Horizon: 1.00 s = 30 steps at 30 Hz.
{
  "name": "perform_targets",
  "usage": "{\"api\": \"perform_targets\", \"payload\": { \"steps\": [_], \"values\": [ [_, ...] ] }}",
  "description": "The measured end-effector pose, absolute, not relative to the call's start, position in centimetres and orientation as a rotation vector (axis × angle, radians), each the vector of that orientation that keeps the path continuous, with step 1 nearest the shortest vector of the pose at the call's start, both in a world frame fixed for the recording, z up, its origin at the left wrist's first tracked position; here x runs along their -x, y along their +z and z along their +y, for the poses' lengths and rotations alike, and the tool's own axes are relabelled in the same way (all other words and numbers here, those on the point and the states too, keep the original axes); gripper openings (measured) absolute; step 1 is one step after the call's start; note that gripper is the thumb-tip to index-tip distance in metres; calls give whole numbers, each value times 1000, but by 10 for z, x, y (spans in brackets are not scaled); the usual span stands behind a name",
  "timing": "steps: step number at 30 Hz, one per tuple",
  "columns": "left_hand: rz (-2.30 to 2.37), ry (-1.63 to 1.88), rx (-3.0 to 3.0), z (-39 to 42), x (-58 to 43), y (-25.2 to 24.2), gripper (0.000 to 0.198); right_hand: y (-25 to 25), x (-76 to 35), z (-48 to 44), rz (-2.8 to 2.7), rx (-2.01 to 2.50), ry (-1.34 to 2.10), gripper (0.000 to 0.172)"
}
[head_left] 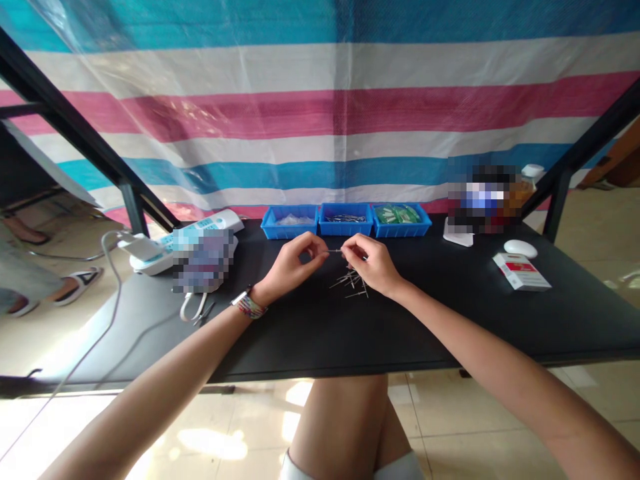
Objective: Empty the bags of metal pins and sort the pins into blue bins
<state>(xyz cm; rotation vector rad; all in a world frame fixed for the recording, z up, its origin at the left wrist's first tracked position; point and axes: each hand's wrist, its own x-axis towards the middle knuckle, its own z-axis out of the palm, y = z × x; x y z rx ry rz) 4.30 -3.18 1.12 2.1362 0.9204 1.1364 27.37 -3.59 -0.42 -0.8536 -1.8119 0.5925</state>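
Observation:
Between the fingertips of both hands stretches a thin metal pin, held level above the black table. My left hand pinches one end of it with thumb and forefinger. At the other end, the fingers of my right hand are closed in a pinch. A loose heap of similar thin metal pins lies on the table just below my right hand, which hides part of it. The exact kind of pin is too small to make out.
Behind my hands stand three blue bins: one with clear plastic pieces, one with metal pins, one with green-and-white items. A power strip and cable are left. A cigarette pack and white case lie right.

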Motion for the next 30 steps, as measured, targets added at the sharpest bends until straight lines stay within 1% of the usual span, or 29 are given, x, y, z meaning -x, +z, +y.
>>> {"api": "perform_targets", "payload": {
  "steps": [6, 12, 16, 17, 19, 23, 27, 30],
  "values": [
    [886, 1107, -2331, -34, -41, 14, 18, -8, -273, -36, -1823, 845, 603, 23],
    [922, 1042, -2365, -36, -39, 16, 29, -10, -274, -35, -1801, 844, 665, 24],
    [930, 1019, -2326, -37, -40, 20, 38, -5, -273, -39, -1776, 818, 659, 13],
    [918, 1022, -2317, -37, -40, 20, 39, -3, -273, -41, -1771, 805, 628, 15],
    [895, 1027, -2307, -37, -41, 21, 39, 1, -272, -43, -1760, 781, 558, 17],
    [871, 1014, -2313, -35, -41, 21, 37, 6, -273, -46, -1780, 751, 469, 7],
    [907, 996, -2312, -35, -41, 17, 35, 2, -272, -44, -1749, 782, 540, 8],
    [963, 1051, -2278, -34, -41, 13, 31, -3, -271, -41, -1678, 812, 690, 16]
  ]
}}
